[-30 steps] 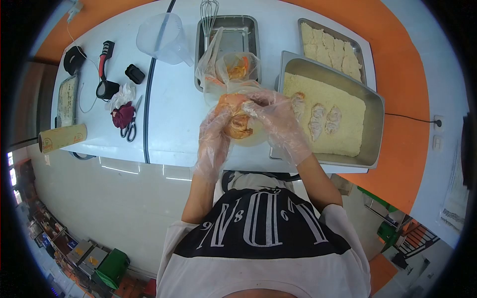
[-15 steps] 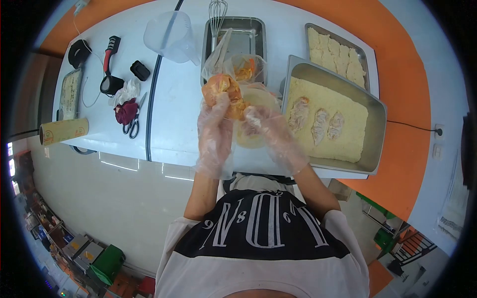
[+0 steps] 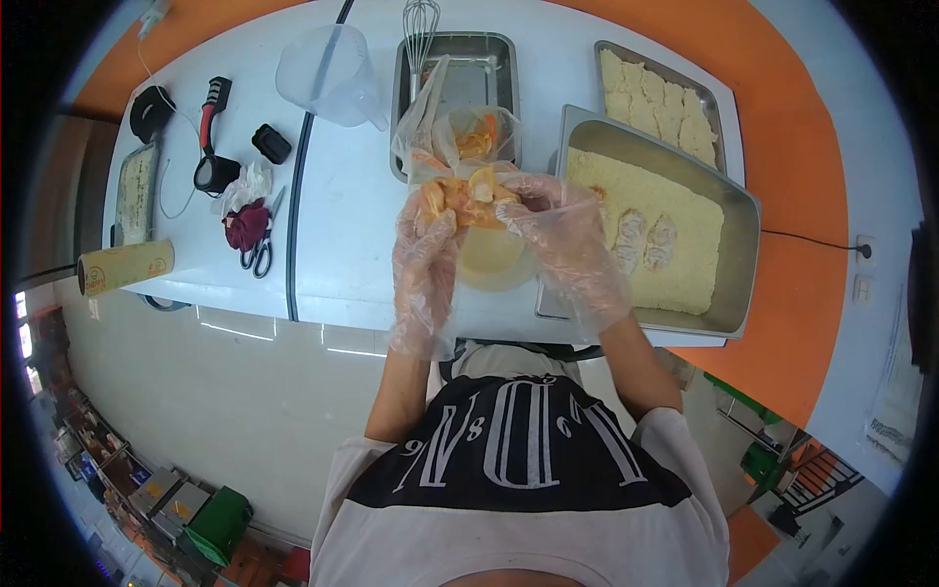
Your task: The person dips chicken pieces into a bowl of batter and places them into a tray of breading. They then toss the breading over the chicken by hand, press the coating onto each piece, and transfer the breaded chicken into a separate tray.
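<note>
A piece of marinated raw chicken [image 3: 468, 205], orange-yellow and wet, is stretched between my two gloved hands. My left hand [image 3: 424, 245] pinches its left end, and my right hand [image 3: 558, 220] grips the right end. Both wear clear plastic gloves. Below the meat is a bowl [image 3: 492, 266] with pale yellowish contents, partly hidden by the hands. Just beyond, a clear plastic bag [image 3: 430, 117] holds more orange meat [image 3: 476, 142]. To the right, a deep metal pan [image 3: 748, 264] contains yellow crumbs [image 3: 675, 201] with coated pieces [image 3: 660, 242] on top; my right hand covers part of it.
A metal tray [image 3: 509, 59] with a whisk [image 3: 421, 39] lies behind the bag. Another tray [image 3: 719, 108] of breaded pieces is at the back right. Leftward are a plastic jug [image 3: 323, 78], scissors [image 3: 259, 252], a purple cloth [image 3: 246, 225] and a film roll [image 3: 127, 266].
The chicken has gone from a bunched lump to a wider stretched strip and sits slightly lower. My right hand has shifted right and up, covering the leftmost coated piece in the pan.
</note>
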The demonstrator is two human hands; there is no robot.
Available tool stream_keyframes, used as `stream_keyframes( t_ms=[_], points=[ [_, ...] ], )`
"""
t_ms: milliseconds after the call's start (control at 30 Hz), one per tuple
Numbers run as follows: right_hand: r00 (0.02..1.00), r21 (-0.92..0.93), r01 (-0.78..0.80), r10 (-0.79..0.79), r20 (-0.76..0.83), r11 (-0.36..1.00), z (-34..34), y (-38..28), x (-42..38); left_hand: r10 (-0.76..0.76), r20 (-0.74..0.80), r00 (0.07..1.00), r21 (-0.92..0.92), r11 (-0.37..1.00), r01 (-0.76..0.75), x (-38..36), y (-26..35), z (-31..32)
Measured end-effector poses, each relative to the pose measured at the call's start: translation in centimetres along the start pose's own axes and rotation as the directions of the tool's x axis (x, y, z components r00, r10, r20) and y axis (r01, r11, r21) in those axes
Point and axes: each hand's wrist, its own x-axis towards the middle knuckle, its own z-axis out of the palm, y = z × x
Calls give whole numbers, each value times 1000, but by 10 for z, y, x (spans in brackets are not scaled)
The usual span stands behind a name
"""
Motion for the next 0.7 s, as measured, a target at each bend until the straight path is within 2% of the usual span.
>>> stream_keyframes(
  t_ms=[33,67,100,133,167,200,267,300,333,367,400,433,467,500,567,600,667,700],
  points=[
    [999,-157,40,-34,42,987,-4,-11,0,-25,1,1000,25,999,25,3,-3,-14],
    [999,-159,41,-35,42,986,-9,-24,0,-50,2,999,49,998,49,4,-8,-26],
    [991,-297,66,-28,130,952,-13,-39,1,-48,4,999,48,998,48,4,-7,-25],
    [977,-426,101,-8,215,899,-15,-51,1,-66,27,997,155,986,61,4,-6,-23],
    [976,-427,103,-9,217,898,-17,-59,2,-86,48,995,260,963,71,3,-5,-22],
    [966,-466,81,46,256,881,-18,-65,3,-84,48,995,258,964,69,4,-6,-23],
    [950,-505,63,103,293,861,-18,-84,6,37,341,940,488,847,-210,10,-10,-26],
    [921,-590,77,169,351,804,-16,-98,7,38,338,941,487,848,-209,11,-8,-22],
    [884,-667,101,241,400,738,-15,-105,8,-36,412,910,544,811,-214,13,-4,-17],
    [882,-669,105,243,404,735,-19,-102,9,-114,477,871,596,770,-226,13,2,-10],
    [872,-674,222,165,460,705,-26,-97,11,-106,476,873,593,771,-230,11,8,-1],
    [852,-668,337,88,517,663,-29,-95,13,-227,367,902,742,657,-137,10,15,11],
    [849,-668,343,87,521,660,-28,-99,14,-329,236,914,857,513,-37,10,19,20],
    [864,-695,284,139,485,661,-26,-105,14,-326,238,915,856,515,-39,7,21,27],
    [875,-720,223,190,445,657,-27,-107,13,-295,87,952,821,562,99,2,23,36],
    [876,-698,237,162,454,676,-31,-102,13,-296,88,951,821,562,100,3,21,34],
    [877,-676,246,138,460,695,-32,-96,9,-199,216,956,839,538,-77,5,14,24],
    [870,-695,351,56,490,628,-31,-93,7,-201,213,956,840,538,-74,6,11,21]
  ],
)
